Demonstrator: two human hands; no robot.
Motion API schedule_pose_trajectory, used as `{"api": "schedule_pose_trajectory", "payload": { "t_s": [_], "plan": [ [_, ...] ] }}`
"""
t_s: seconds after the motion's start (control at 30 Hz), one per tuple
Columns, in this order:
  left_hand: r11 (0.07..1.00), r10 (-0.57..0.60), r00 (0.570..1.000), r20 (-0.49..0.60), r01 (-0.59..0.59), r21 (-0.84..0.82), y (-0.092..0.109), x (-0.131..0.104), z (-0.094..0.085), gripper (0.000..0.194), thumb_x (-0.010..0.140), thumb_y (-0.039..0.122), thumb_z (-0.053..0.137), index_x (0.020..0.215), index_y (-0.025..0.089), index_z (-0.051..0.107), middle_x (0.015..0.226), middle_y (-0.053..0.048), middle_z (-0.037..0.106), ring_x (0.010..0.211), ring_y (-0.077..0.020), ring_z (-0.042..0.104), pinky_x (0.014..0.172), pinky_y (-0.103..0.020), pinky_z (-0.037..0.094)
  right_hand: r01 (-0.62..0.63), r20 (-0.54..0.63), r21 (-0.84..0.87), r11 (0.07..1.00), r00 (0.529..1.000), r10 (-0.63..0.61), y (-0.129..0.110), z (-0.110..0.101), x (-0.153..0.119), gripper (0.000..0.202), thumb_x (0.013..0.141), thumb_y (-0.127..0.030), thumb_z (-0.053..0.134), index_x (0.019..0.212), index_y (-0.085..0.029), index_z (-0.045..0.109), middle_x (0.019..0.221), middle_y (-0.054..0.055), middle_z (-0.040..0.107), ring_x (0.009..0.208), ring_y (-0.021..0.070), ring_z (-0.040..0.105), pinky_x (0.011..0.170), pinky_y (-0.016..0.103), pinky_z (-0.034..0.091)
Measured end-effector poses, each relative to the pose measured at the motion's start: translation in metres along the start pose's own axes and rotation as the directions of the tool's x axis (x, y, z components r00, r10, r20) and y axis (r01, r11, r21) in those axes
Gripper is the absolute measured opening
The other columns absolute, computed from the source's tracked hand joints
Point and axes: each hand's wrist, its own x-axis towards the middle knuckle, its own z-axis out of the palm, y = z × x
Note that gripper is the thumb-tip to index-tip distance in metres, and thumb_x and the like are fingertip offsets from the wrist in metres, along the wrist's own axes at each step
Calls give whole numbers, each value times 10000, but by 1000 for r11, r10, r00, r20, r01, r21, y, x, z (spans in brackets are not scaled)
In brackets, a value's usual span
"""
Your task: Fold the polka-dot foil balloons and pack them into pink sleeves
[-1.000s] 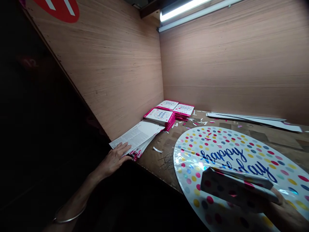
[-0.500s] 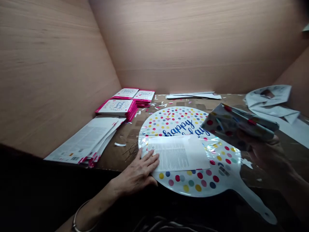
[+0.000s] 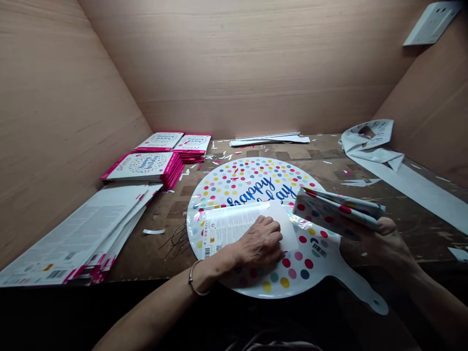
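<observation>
In the head view, a large flat round dotted piece point(image 3: 280, 171) with blue "happy" lettering lies on the bench, its handle-like tail pointing toward the lower right. On it rests a printed white card point(image 3: 228, 222), partly under my left hand point(image 3: 261, 239). The fingers of that hand are curled over the card's right half; their tips are hidden, and whether they grip the card is unclear. My right hand point(image 3: 383, 243) holds a folded, shiny dotted sheet point(image 3: 329, 214) above the round piece's right side. A barcode label point(image 3: 319, 250) is on the round piece.
Stacked pink-edged packs point(image 3: 146, 165) stand at the left, with a fanned pile of printed cards point(image 3: 69, 234) in front. White strips point(image 3: 270, 140) lie at the back, and crumpled white paper point(image 3: 376, 141) at the right. Wooden walls point(image 3: 237, 68) surround the bench.
My left hand has moved right from the card's left edge onto its right half, and its fingers have curled. The folded sheet in my right hand is lower and flatter. The camera view has shifted right.
</observation>
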Motion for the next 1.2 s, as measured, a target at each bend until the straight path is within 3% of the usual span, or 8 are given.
{"api": "schedule_pose_trajectory", "payload": {
  "t_s": [0.17, 0.37, 0.6, 0.73, 0.87, 0.97, 1.1, 1.2],
  "plan": [
    [999, 6, 1000, -3, -6, 47, 1, 1, 4, 171, 742, 308, 537, 705, 143, 513, 824, -78, 507, 794, -191, 425, 754, -337, 344, 214, 174, -47, 976, 964, -203, -3, 2, -1, 204, 579, -339, 703, 703, -180, 732, 681, 23, 689, 622, 231, 630, 527, 277, 513],
    [999, 15, 1000, -9, -15, 47, 1, 4, 8, 140, 720, 285, 526, 734, 146, 515, 831, -74, 503, 804, -195, 416, 768, -343, 331, 650, 250, -153, 744, 754, -607, -18, 6, 0, 177, 687, -192, 526, 639, -172, 695, 538, -4, 627, 483, 168, 599, 437, 216, 466],
    [1000, 1, 1000, -23, -1, 24, -1, 8, 10, 164, 676, 296, 528, 723, 141, 497, 853, -81, 484, 807, -193, 401, 781, -340, 329, 765, 370, -192, 615, 637, -677, -13, -3, -1, 230, 758, -133, 449, 795, -176, 672, 743, 30, 676, 668, 185, 654, 593, 239, 535],
    [1000, 5, 999, -41, -5, 15, -3, 8, 10, 171, 666, 295, 523, 738, 148, 473, 858, -79, 476, 822, -200, 395, 782, -353, 331, 888, 488, -241, 391, 460, -742, -3, -9, 5, 427, 760, -123, 498, 1181, -176, 550, 1148, 115, 598, 1025, 249, 582, 854, 371, 498],
    [1000, 28, 997, -69, -28, 6, -3, 7, 8, 185, 646, 298, 518, 739, 163, 433, 846, -73, 473, 813, -200, 390, 808, -370, 329, 937, 569, -339, 79, 271, -777, 1, -8, 13, 565, 758, -180, 536, 1313, -175, 427, 1243, 137, 539, 1156, 292, 485, 978, 497, 387],
    [999, 47, 994, -96, -48, 0, -2, 8, 7, 165, 627, 270, 507, 718, 168, 414, 812, -64, 476, 779, -189, 389, 805, -368, 331, 942, 651, -332, -50, 190, -735, 1, -6, 18, 544, 792, -198, 493, 1326, -141, 405, 1269, 149, 517, 1205, 309, 433, 1009, 550, 323],
    [998, 70, 991, -117, -70, 4, -1, 9, 7, 166, 612, 215, 497, 757, 161, 438, 777, -46, 484, 753, -178, 397, 781, -359, 333, 954, 692, -277, -117, 113, -713, 0, -2, 20, 509, 801, -107, 377, 1307, -124, 425, 1287, 136, 505, 1243, 292, 388, 1013, 553, 316],
    [994, 113, 986, -122, -110, 26, 1, 9, 8, 147, 697, 303, 497, 728, 168, 450, 767, -45, 495, 746, -179, 411, 744, -355, 333, 954, 742, -238, -183, 57, -668, -1, 0, 23, 507, 796, -95, 352, 1294, -122, 444, 1318, 127, 474, 1261, 286, 361, 1020, 548, 311]
  ]
}}
